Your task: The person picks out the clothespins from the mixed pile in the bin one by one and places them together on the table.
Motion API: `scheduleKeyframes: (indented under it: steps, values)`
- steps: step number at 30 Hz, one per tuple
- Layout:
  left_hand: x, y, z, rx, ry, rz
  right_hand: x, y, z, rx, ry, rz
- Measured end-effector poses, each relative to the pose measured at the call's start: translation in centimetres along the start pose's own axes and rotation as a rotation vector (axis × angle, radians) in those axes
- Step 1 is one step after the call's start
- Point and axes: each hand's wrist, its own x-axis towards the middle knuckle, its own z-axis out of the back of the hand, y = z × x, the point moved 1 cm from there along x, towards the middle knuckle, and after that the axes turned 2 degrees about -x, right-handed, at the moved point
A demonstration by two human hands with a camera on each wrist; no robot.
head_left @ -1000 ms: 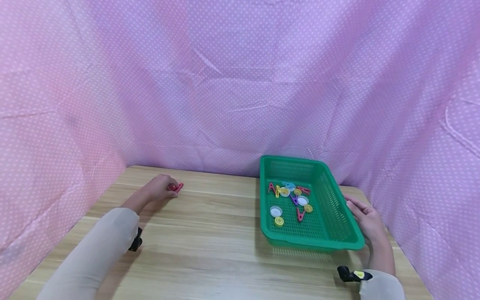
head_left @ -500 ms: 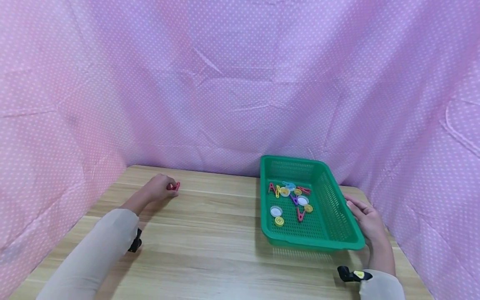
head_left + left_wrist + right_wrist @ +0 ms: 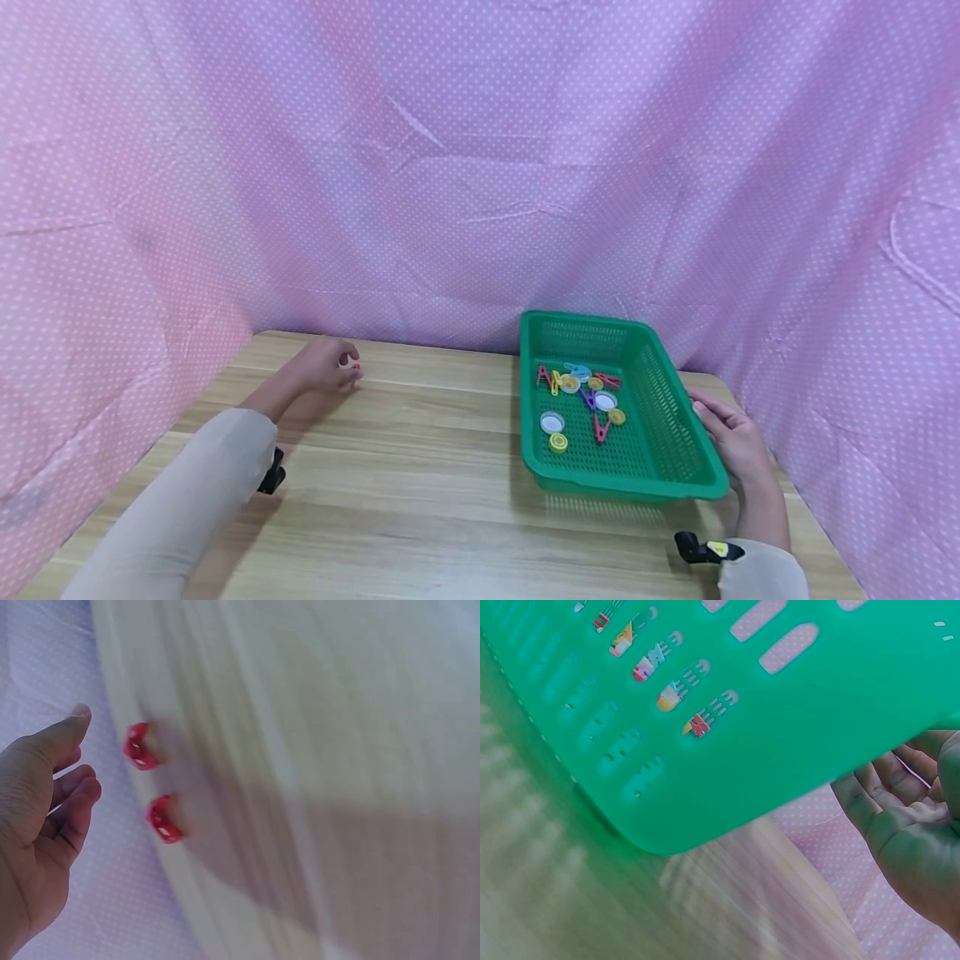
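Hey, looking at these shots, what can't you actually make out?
- Head view: the red clip is almost wholly hidden behind the left hand; whether the hand grips it cannot be told.
- Left wrist view: motion blur smears the table; the red clip shows only as two blobs.
- Right wrist view: the green basket wall hides its contents; the right hand is cut off by the frame edge.

A: Head view is evenly and softly lit; faint shadows are cast under the green basket (image 3: 701, 487) and sleeve (image 3: 187, 500).

B: Motion blur is noted in both wrist views; wide-angle bending is seen at the edges.
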Motion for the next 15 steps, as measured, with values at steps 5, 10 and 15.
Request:
scheduleKeyframes:
  steps: [5, 10, 15]
  values:
    - [1.1, -1.1, 0.5, -0.002, 0.002, -0.037, 0.0, -0.1, 0.0, 0.018, 0.007, -0.010]
    - [2.2, -2.7, 0.9, -0.002, 0.044, -0.018, 0.0, -0.2, -0.1, 0.003, 0.000, 0.007]
    - [3.6, -4.5, 0.8, 0.003, 0.029, -0.074, 0.0, -0.1, -0.1, -0.002, -0.003, 0.013]
